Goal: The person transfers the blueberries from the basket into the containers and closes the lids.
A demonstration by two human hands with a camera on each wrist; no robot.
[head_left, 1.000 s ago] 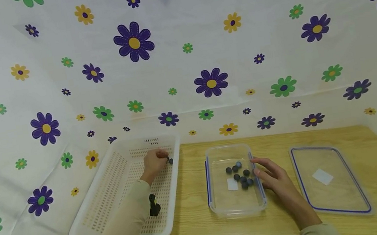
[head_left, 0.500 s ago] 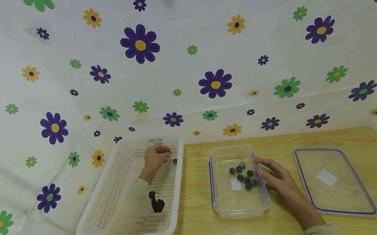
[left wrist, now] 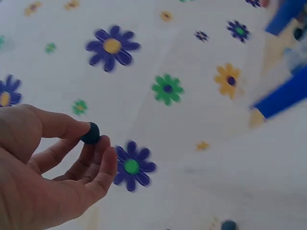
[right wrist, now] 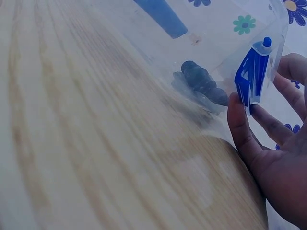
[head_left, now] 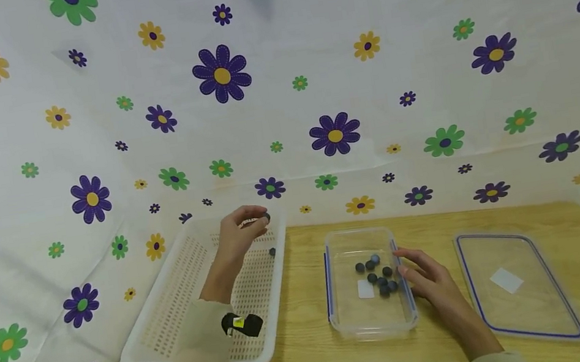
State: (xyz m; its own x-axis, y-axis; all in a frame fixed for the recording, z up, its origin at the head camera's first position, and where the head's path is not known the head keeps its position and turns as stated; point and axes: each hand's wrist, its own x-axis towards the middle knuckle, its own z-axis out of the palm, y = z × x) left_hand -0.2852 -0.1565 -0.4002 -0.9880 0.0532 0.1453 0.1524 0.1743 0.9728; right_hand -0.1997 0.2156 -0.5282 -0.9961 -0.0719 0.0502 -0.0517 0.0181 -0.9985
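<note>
My left hand [head_left: 235,238] pinches a blueberry [left wrist: 90,133] between thumb and fingertips, raised over the far right part of the white plastic basket [head_left: 274,325]. Another blueberry [head_left: 272,251] lies in the basket near its right wall. My right hand [head_left: 434,278] rests with its fingertips against the right side of a clear lidded-type container [head_left: 351,321], beside its blue clip [right wrist: 254,74]. Several blueberries [head_left: 384,290] lie together inside that container, toward its right side.
A clear lid [head_left: 531,311] with a blue seal lies on the wooden table [head_left: 314,351], right of my right hand. A white label [head_left: 365,288] shows at the container's bottom. Behind the table hangs a flower-patterned cloth [head_left: 282,46].
My left hand has picked a blueberry from the basket's right side and lifted it up toward the far rim. The right hand stays at the container. The head view has shifted slightly.
</note>
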